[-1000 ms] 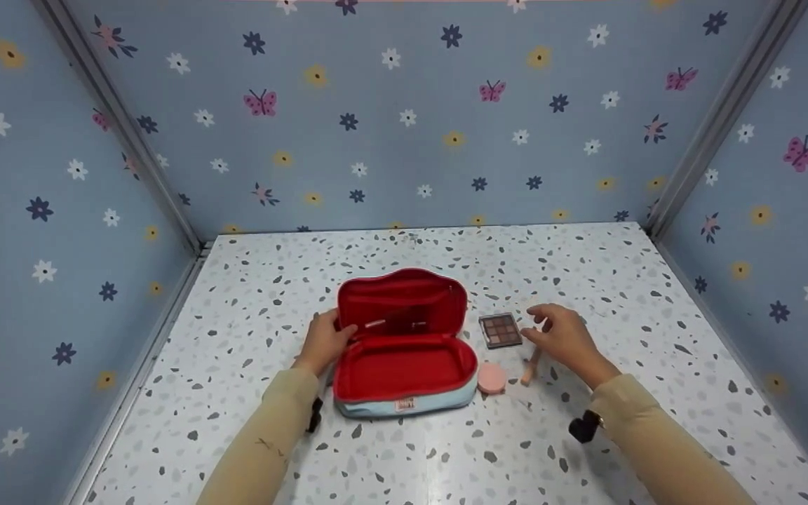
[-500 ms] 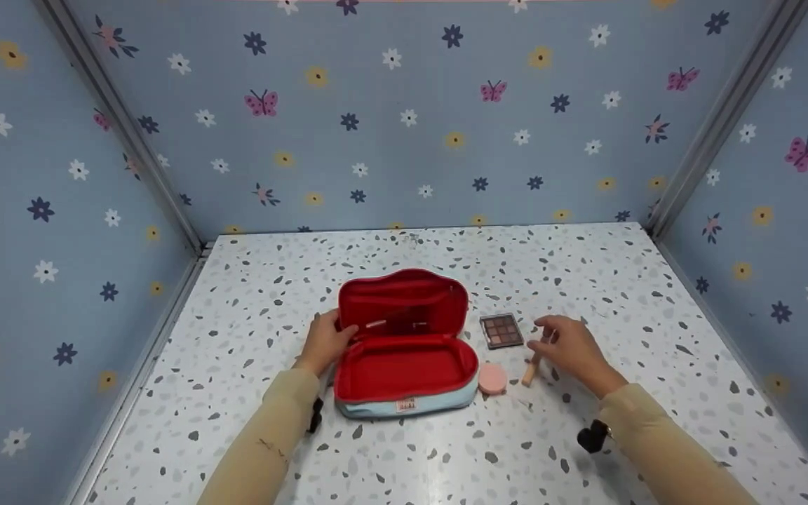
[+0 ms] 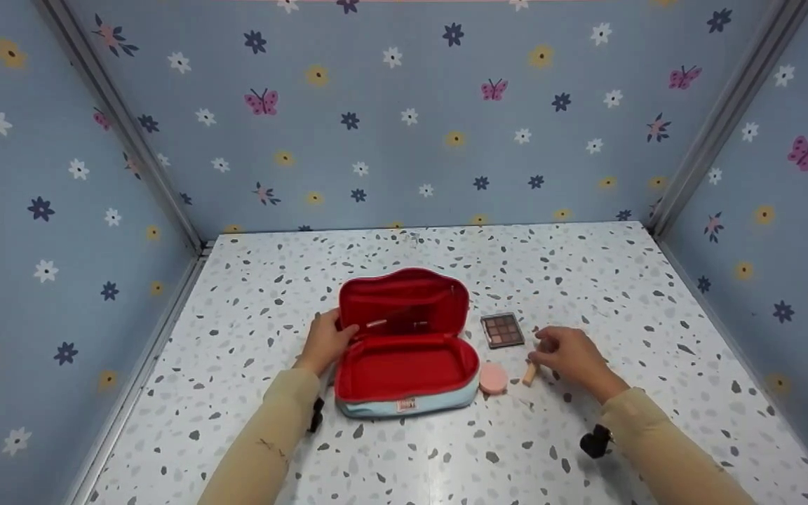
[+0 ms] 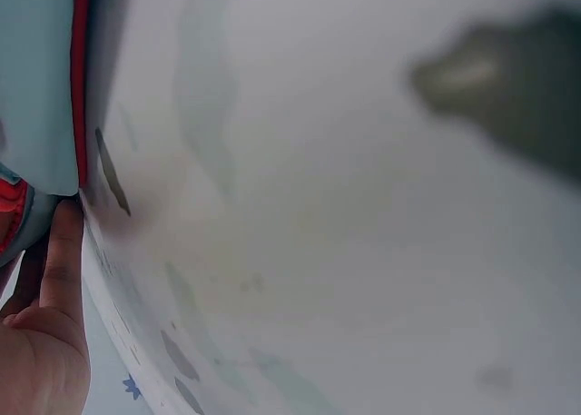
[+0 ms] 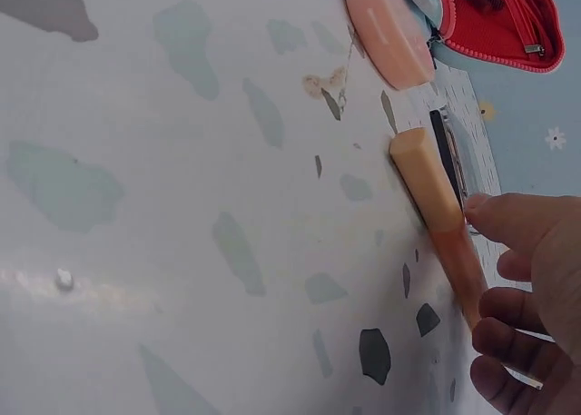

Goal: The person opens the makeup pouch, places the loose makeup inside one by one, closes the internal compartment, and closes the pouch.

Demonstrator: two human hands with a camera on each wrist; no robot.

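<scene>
Left hand [image 3: 323, 342] at the left side of the red-lined bag [image 3: 376, 409], by the hinge line; thumb laid over the edge to the inner side, fingers round the outside, so it grips the bag there. Left wrist view: one finger runs nearly straight up to the bag's outer wall, rest partly cut off by the frame. Left forearm comes in from bottom of the head view, angled up and to the right, beige sleeve [image 3: 257, 435] down to the wrist. Right hand [image 3: 571, 354] is low over the white speckled table [image 3: 250, 280], right of the bag, palm turned toward the left, forearm slanting in from lower right. Right thumb and fingers bent about the peach tube [image 5: 431, 183], small gap between thumb tip and index; thumb tip right at the tube's side, lower fingers curled at its far end. Can't tell if they actually pinch it yet. Tube's near end sticks out past the hand, toward the person. Bag lid stands up, red interior facing the person. Eyeshadow palette [image 3: 502, 330] lies flat just left of the right hand; round pink compact [image 3: 494, 379] sits just beside the bag's right side, between bag and tube.
</scene>
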